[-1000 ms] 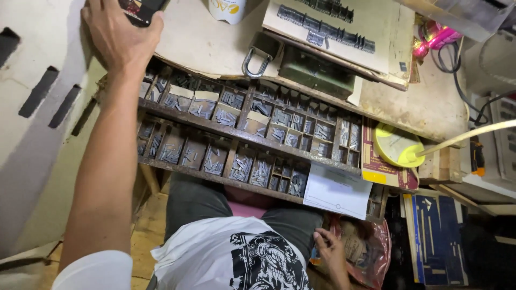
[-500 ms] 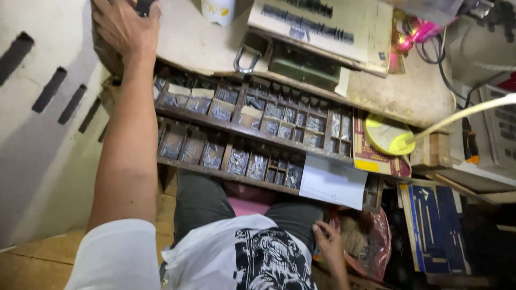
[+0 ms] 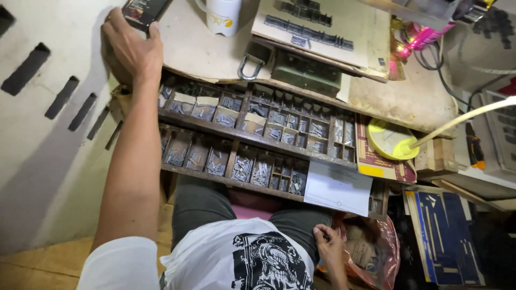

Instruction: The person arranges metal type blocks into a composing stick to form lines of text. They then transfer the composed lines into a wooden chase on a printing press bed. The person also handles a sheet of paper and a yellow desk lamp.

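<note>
We sit over a wide wooden tray (image 3: 252, 140) of small compartments filled with grey metal type, pulled out under a worn tan worktop (image 3: 204, 48). Our left hand (image 3: 131, 51) lies flat on the worktop's corner, fingers spread, clasping nothing; a flat black phone-like device (image 3: 142, 9) touches its fingertips, just beyond them. We judge a nudge could push it off the edge. Our right hand (image 3: 329, 248) rests loosely curled beside our thigh, apparently empty, beside a red plastic bag (image 3: 376, 252).

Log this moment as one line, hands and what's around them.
left hand: on phone, desk corner | right hand: low by thigh, beside red bag | type tray between | mug on desk
</note>
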